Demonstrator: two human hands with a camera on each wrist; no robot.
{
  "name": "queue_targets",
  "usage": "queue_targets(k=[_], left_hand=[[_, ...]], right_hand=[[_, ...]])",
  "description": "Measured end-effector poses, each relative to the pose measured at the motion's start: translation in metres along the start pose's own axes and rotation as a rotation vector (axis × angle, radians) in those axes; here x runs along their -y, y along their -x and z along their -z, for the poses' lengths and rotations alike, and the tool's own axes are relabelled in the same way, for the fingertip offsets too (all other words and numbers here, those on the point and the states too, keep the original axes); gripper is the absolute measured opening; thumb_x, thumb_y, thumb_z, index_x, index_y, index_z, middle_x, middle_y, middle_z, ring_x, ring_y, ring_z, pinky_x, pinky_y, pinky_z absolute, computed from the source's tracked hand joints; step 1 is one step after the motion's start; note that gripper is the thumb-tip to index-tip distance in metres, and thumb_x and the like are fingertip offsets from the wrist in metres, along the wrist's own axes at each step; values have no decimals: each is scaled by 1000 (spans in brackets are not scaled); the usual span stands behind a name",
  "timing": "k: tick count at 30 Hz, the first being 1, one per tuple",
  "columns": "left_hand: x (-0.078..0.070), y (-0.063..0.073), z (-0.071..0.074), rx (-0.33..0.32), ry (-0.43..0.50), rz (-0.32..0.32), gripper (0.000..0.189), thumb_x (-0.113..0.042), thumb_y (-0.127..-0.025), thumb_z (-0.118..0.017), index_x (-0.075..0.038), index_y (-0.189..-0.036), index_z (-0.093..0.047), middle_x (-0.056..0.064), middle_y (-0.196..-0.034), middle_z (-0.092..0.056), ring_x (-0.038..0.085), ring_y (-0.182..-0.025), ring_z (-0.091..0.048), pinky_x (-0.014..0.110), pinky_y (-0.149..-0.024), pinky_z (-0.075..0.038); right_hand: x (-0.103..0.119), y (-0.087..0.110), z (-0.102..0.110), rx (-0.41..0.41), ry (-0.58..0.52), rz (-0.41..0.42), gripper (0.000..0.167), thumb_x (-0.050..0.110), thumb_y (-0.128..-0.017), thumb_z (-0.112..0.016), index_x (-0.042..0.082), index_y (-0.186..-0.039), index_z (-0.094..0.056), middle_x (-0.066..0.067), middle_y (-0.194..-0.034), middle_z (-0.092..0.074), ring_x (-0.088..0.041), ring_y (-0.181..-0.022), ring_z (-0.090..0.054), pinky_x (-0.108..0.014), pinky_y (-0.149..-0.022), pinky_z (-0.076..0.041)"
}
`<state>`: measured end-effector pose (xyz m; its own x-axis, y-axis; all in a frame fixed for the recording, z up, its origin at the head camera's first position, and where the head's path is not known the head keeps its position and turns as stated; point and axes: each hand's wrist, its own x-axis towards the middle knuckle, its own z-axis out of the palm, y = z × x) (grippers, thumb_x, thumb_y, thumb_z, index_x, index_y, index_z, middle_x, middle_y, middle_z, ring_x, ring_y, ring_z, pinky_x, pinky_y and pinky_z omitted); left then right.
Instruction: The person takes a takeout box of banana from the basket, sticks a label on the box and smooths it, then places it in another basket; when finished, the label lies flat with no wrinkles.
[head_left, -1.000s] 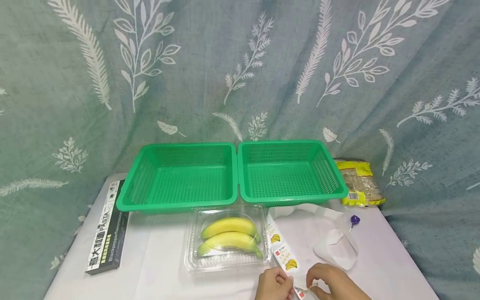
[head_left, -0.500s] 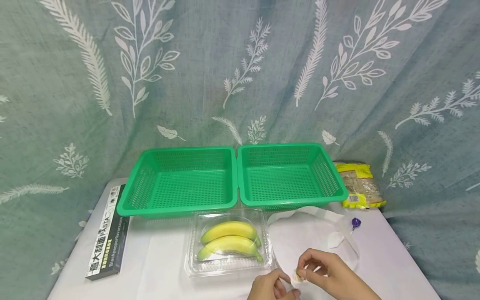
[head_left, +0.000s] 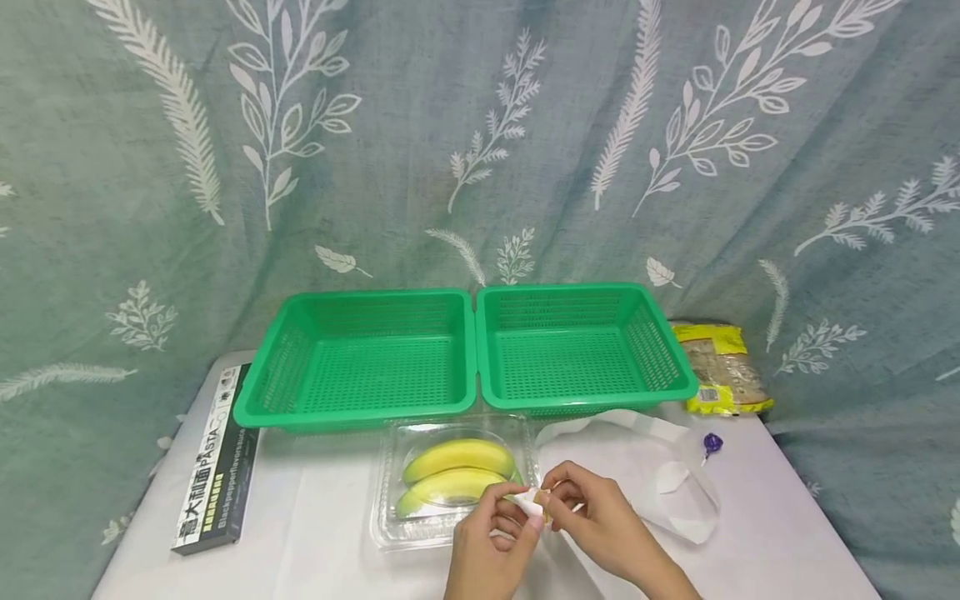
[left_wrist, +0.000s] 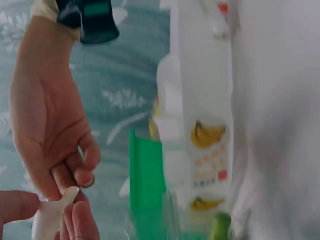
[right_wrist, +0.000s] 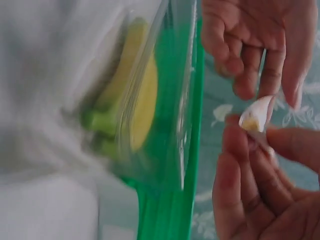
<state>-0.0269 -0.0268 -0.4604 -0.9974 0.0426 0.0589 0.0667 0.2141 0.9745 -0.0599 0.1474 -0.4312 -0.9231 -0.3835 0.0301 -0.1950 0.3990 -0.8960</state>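
Two bananas (head_left: 457, 456) lie in a clear plastic clamshell box (head_left: 381, 521) at the table's front middle. Over the box's front right corner, my left hand (head_left: 491, 537) and my right hand (head_left: 600, 521) meet at a small curled white sticker (head_left: 529, 502). Left thumb and fingertips pinch one side of it, right thumb and forefinger the other. A bit of yellow shows on its face in the right wrist view. A long white label strip (head_left: 686, 527) loops to the right of the box; banana pictures on the strip (left_wrist: 207, 135) appear in the left wrist view.
Two green baskets (head_left: 360, 413) (head_left: 585, 397) stand side by side behind the box. At the left is a black-and-white pasta box (head_left: 217, 467). To the right are a yellow food packet (head_left: 722, 367) and a purple lollipop (head_left: 712, 443). A patterned curtain hangs behind.
Both hands have risen from the strip's near end at the front edge to over the banana box's corner. A sticker has come off the strip and is between their fingers.
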Motion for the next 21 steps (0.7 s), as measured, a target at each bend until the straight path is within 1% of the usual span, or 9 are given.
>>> queue_targets(k=[3,5,6,8,11,13,15,19,21], left_hand=[[3,-5,13,7,58,9,31,-17,-95,-69,-12,-124,-60,7,-89,-68,2,-70,-67,21,-62,-60],[5,-8,22,17,101,6,35,-8,-95,-66,-14,-129,-57,11,-93,-67,5,-73,-69,25,-65,-62],[6,-10,26,15,122,6,38,-4,-95,-65,-14,-131,-56,12,-94,-66,7,-73,-69,27,-67,-63],[6,-17,33,-1,147,-17,45,3,-94,-63,-17,-133,-54,14,-96,-66,11,-75,-70,31,-69,-64],[6,-24,41,-22,159,-50,50,7,-93,-60,-18,-136,-53,15,-98,-67,18,-76,-72,34,-71,-64],[5,-27,44,-32,162,-69,50,7,-93,-59,-16,-137,-53,15,-100,-67,23,-78,-72,35,-71,-64],[5,-29,46,-47,157,-73,47,5,-94,-59,-13,-137,-53,16,-100,-67,25,-78,-72,33,-71,-64],[8,-30,50,-108,121,-70,36,-3,-98,-60,-9,-134,-55,16,-97,-68,20,-77,-72,32,-68,-64],[9,-31,52,-139,93,-73,31,-9,-101,-59,-8,-132,-57,15,-95,-69,19,-76,-72,32,-67,-63]], right_hand=[[4,-9,-12,-44,17,-62,19,32,-99,-64,12,-98,-62,-2,-78,-71,-4,-64,-64,-23,-57,-54],[7,-15,-19,-71,25,-90,18,30,-98,-65,12,-97,-63,-1,-78,-71,-6,-65,-65,-23,-56,-53],[8,-18,-22,-82,23,-95,16,28,-98,-66,12,-97,-63,-2,-80,-71,-7,-65,-66,-23,-56,-55],[10,-24,-25,-117,17,-96,11,23,-97,-68,12,-96,-64,-4,-82,-72,-9,-67,-67,-23,-56,-56],[13,-31,-28,-169,-9,-92,8,19,-95,-69,11,-95,-66,-5,-88,-73,-8,-72,-67,-25,-56,-59],[14,-35,-30,-198,-29,-97,7,17,-95,-70,11,-95,-67,-5,-92,-72,-8,-75,-66,-27,-56,-59],[15,-37,-32,-204,-56,-101,6,16,-95,-69,10,-96,-67,-7,-94,-71,-8,-76,-64,-29,-56,-60],[17,-39,-37,-160,-106,-101,9,12,-94,-68,5,-100,-67,-11,-91,-69,-12,-69,-64,-30,-55,-60],[18,-39,-38,-141,-108,-91,10,12,-94,-68,4,-101,-67,-12,-88,-68,-15,-67,-64,-31,-54,-59]])
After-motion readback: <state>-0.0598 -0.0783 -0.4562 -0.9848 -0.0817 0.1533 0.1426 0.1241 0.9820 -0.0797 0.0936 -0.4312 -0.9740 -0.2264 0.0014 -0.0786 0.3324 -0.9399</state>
